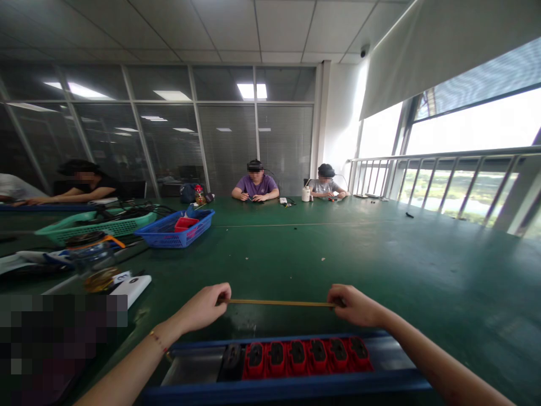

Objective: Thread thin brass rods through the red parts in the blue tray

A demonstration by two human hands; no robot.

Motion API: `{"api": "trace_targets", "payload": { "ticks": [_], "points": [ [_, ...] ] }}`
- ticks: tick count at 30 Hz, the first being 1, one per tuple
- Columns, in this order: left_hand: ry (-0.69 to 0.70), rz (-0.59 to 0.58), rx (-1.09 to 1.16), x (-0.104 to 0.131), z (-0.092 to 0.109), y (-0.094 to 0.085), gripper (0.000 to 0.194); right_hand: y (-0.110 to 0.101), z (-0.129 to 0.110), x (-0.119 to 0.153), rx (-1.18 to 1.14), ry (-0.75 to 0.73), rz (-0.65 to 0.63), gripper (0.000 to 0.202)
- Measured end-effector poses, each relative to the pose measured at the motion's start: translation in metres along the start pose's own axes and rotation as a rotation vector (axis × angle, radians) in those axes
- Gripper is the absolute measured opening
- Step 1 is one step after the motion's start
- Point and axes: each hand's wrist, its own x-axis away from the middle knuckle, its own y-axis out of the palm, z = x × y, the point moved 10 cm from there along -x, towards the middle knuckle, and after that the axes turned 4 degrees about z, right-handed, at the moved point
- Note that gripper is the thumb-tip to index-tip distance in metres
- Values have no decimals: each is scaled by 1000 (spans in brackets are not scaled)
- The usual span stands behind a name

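Observation:
My left hand [210,307] and my right hand [353,304] are both closed, each pinching one end of a thin tan rubber band [279,303]. The band is stretched straight and level between them, above the green table [270,256]. Just below it, nearer to me, lies a long power strip with a blue frame [287,388]. A row of several red sockets [276,366] with black faces fills its right part. Beside them sits one black module [231,361], and to the left of that is a bare grey metal stretch [194,365]. Neither hand touches the strip's sockets.
On the left stand a blue basket [177,235] holding a red piece, a green basket [114,226] with black cables, a glass jar [95,262] and a white device [134,287]. Several people sit around the table, two across from me. A white container [305,195] stands between them.

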Motion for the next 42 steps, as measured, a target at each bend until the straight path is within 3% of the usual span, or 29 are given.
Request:
{"api": "trace_targets", "payload": {
  "ticks": [3,5,10,14,18,25,33,42],
  "points": [
    [-88,48,410,17,8,-19,18,-19,-4,20,-343,49,10,24],
    [-142,38,581,32,17,-26,26,-28,-12,35,-448,69,16,23],
    [-180,35,637,60,33,-28,34,-26,-23,73,-555,169,37,27],
    [-159,-43,658,68,36,-10,31,-9,-21,91,-581,195,-29,39],
    [-177,-169,682,75,35,7,32,-1,-13,92,-585,211,-9,36],
    [-173,-129,552,75,36,-4,36,-1,-12,89,-532,220,62,33],
    [-139,-159,635,72,36,12,28,2,-1,86,-505,222,145,29],
    [-144,-177,741,73,38,18,24,3,3,87,-360,246,103,31]
  ]
}}
